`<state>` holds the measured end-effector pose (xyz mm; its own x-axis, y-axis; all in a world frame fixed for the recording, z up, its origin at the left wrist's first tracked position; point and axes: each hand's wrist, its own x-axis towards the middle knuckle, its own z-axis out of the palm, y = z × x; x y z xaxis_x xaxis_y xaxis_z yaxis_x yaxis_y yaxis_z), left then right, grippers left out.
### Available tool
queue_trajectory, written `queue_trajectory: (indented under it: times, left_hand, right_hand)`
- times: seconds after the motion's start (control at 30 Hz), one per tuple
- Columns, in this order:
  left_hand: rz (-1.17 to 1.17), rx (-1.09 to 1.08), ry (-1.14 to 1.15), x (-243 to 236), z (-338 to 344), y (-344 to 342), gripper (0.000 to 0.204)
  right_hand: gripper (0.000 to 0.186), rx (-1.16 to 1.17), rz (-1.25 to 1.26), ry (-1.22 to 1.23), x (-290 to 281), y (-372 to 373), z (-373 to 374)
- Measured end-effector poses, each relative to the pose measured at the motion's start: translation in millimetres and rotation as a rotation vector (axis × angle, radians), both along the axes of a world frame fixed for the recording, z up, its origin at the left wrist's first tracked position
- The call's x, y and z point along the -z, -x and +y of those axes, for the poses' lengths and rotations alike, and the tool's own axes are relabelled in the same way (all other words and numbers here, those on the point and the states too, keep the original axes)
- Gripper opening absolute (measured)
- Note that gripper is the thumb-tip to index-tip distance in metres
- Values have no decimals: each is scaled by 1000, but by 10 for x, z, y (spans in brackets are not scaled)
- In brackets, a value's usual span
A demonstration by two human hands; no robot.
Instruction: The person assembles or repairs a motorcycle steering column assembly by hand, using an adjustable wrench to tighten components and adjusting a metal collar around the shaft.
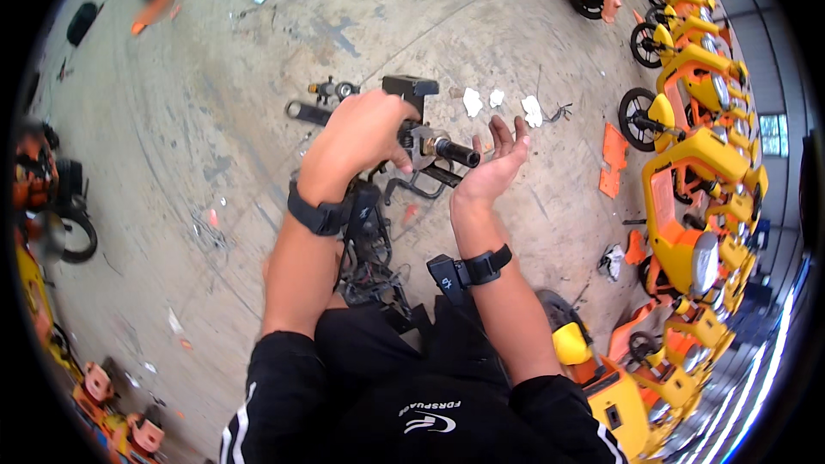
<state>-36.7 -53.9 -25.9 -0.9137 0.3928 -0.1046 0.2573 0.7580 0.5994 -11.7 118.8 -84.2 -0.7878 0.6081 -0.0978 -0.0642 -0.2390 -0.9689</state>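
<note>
My left hand [361,133] is wrapped round what looks like a black and grey impact wrench [421,148]. A block like a battery [411,85] stands at its far end, and its black socket [458,153] points right. The handle is mostly covered by my fingers. Just right of the socket, my right hand [494,170] is open, palm turned up, with dark smudged fingers spread; whether it touches the socket I cannot tell. Below the tool lies a black metal frame [404,189] with a bundle of wires [374,271] running back between my legs.
Left of the tool lie a black bar with a ring end [307,112] and a metal fitting [335,89]. White crumpled paper [473,102], thin wire [560,112] and an orange panel [613,160] litter the concrete floor to the right. Yellow scooters [687,189] line the right side.
</note>
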Motion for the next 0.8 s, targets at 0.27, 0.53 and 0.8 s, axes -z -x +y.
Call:
queue_trajectory:
  times: [0.27, 0.53, 0.8]
  left_hand:
    - [-115, -519, -734, -319, -43, -149, 50]
    - [-478, -508, -1300, -525, 958, -926, 32]
    - [56, -687, -1543, -235, 778, -758, 20]
  right_hand:
    - [56, -78, 82, -162, -216, -298, 183]
    - [42, -690, -90, -410, -742, -1215, 544]
    - [22, -598, -333, -405, -659, -1033, 1290]
